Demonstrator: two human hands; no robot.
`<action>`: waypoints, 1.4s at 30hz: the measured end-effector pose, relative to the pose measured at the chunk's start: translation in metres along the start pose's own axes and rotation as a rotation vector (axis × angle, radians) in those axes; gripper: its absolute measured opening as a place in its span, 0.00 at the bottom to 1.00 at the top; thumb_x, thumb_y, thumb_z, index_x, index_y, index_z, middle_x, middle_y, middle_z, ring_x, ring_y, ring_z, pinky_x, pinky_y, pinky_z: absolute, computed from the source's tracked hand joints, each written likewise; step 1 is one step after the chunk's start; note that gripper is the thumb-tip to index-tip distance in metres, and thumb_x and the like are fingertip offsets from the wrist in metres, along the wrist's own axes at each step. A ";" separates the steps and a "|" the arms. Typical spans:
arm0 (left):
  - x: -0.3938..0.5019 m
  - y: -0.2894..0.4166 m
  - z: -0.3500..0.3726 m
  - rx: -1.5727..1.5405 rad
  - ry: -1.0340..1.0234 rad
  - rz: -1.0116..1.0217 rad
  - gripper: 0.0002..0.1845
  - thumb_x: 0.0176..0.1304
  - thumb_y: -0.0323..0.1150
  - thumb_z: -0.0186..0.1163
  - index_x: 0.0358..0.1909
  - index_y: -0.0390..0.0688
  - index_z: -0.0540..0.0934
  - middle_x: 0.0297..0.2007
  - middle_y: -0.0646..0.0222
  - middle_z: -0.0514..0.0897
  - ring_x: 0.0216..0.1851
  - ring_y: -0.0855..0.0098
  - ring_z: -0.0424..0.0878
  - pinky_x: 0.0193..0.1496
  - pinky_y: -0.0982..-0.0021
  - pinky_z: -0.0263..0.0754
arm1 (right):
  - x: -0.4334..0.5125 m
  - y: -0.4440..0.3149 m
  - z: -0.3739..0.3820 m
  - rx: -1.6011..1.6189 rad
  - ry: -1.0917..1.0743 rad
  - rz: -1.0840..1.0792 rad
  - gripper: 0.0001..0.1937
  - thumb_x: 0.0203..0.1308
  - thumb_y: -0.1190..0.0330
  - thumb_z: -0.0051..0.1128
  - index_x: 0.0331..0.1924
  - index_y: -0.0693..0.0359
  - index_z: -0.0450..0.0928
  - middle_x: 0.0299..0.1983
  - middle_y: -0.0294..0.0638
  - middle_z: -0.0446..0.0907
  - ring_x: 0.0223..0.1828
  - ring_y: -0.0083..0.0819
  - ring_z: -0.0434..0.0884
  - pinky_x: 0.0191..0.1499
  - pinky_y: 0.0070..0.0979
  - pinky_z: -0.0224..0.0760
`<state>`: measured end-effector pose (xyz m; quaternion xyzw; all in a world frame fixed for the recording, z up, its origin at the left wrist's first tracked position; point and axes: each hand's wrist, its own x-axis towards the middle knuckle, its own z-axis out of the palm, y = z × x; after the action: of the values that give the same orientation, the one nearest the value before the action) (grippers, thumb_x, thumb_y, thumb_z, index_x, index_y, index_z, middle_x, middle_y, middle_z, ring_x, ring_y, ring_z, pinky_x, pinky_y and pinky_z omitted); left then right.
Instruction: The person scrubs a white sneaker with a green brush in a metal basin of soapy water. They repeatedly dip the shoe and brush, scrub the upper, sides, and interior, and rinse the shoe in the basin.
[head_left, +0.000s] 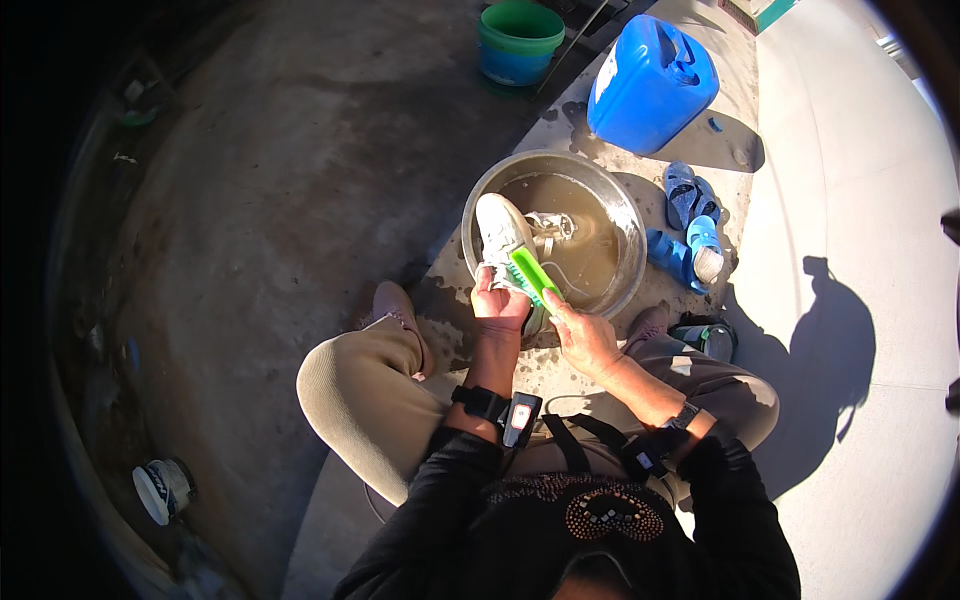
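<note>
A round metal basin of murky brown water stands before me. My left hand supports a whitish lace-up shoe over the basin's near left side, toe pointing away from me. In my right hand is a bright green scrubbing brush, its teal bristles against the shoe's laced side. Another pale shoe lies partly sunk in the water, and a loose lace trails near it. The heel end of the held shoe is partly hidden by my hands and the brush.
A blue plastic jerrycan stands beyond the basin, with a green-rimmed blue bucket farther left. Blue sandals and lighter blue slippers lie right of the basin. A dark container sits by my right knee; a white tub lies far left.
</note>
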<state>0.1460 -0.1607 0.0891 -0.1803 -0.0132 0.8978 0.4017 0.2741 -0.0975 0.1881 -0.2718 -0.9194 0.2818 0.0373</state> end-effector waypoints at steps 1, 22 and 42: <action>0.001 0.002 -0.001 -0.073 -0.040 0.001 0.20 0.66 0.35 0.44 0.56 0.37 0.70 0.54 0.58 0.76 0.56 0.59 0.73 0.63 0.56 0.63 | -0.008 -0.001 0.001 0.048 -0.048 0.024 0.24 0.61 0.65 0.49 0.63 0.39 0.64 0.24 0.50 0.79 0.26 0.50 0.79 0.31 0.44 0.72; -0.029 -0.057 0.023 0.255 -0.095 -0.137 0.24 0.67 0.43 0.46 0.60 0.42 0.66 0.54 0.62 0.74 0.55 0.65 0.72 0.60 0.63 0.65 | 0.034 -0.012 0.020 0.266 0.199 0.105 0.35 0.62 0.57 0.47 0.64 0.74 0.51 0.66 0.65 0.51 0.69 0.53 0.50 0.69 0.35 0.47; -0.018 -0.048 0.053 0.073 -0.321 -0.475 0.32 0.61 0.53 0.54 0.54 0.34 0.68 0.36 0.63 0.76 0.35 0.69 0.72 0.42 0.70 0.67 | 0.067 0.022 -0.035 1.220 -0.036 0.730 0.14 0.63 0.59 0.50 0.29 0.63 0.73 0.18 0.43 0.78 0.16 0.33 0.78 0.19 0.27 0.73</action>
<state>0.1738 -0.1347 0.1523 -0.0133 -0.0862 0.7956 0.5996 0.2354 -0.0300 0.1996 -0.4884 -0.4485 0.7452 0.0709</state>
